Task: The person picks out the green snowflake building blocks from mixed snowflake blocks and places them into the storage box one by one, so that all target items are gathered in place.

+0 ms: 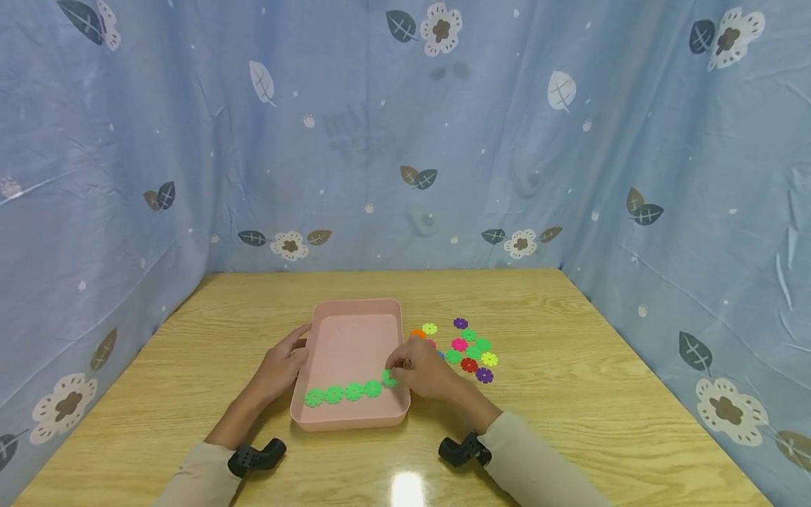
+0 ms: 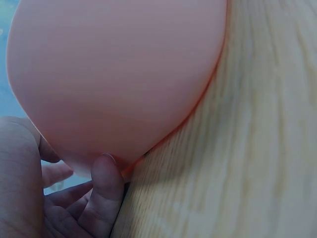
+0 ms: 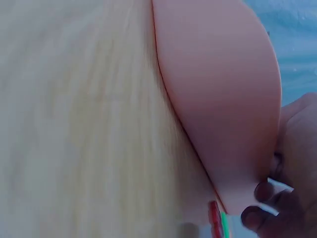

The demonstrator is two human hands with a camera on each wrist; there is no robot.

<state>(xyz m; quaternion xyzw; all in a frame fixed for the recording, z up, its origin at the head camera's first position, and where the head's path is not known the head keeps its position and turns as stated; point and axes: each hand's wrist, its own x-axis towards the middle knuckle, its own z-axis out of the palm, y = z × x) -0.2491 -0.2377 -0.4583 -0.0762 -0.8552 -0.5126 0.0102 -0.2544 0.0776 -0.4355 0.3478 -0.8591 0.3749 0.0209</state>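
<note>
A pink tray (image 1: 357, 331) sits in the middle of the wooden table. Inside it, near the front wall, lies a row of green snowflake discs (image 1: 343, 393). My right hand (image 1: 395, 367) reaches over the tray's right rim and pinches the green disc (image 1: 388, 379) at the row's right end. My left hand (image 1: 298, 350) rests against the tray's left outer wall. In the left wrist view a fingertip (image 2: 106, 181) touches the tray wall (image 2: 119, 74). The right wrist view shows the tray's outer wall (image 3: 223, 99) and curled fingers (image 3: 262, 201).
A loose pile of coloured discs (image 1: 469, 346) in green, purple, red, pink and yellow lies on the table (image 1: 570, 366) just right of the tray. Blue patterned curtains (image 1: 405, 141) close in the table at the back and on both sides.
</note>
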